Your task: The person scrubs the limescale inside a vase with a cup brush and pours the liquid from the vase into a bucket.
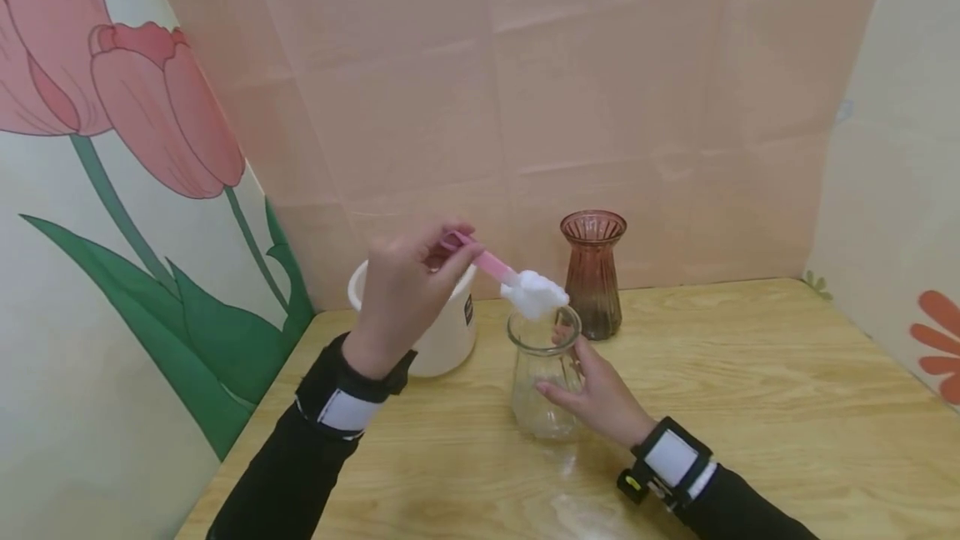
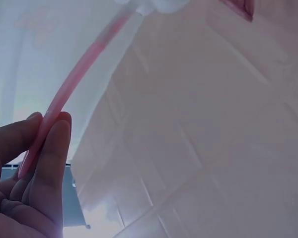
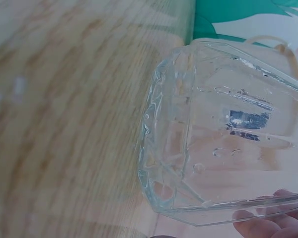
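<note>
A: Largest first?

B: Wooden table (image 1: 750, 407), light grain, walled in by pink panels at the back and a tulip print along the left edge.

A: Next down?

B: White bucket (image 1: 450, 332), standing near the back left corner of the table, partly hidden behind the raised left hand. Then a brown ribbed vase (image 1: 592, 273), upright near the back edge, about midway along it, just right of the bucket.

A: And in front of that?

B: Clear glass jar (image 1: 542, 373), upright on the table, forward of the vase and right of the bucket, nearer the left edge than the right. Seen close in the right wrist view (image 3: 218, 144), faceted glass, base on the wood.

A: Hands?

B: Right hand (image 1: 596, 394) wrapped round the jar's right side, fingers curled against the glass, fingertips (image 3: 268, 225) showing through it. Left hand (image 1: 401, 290) lifted over the bucket's front, pinching the end of a pink-handled brush (image 1: 498, 269) between thumb and fingers (image 2: 49, 148).

A: Brush position?

B: Handle slanting down to the right, white foam head (image 1: 534, 294) right at the jar's mouth; whether touching the rim, cannot tell. In the left wrist view, thin pink handle (image 2: 74, 84) running up to the white head at the top edge.
</note>
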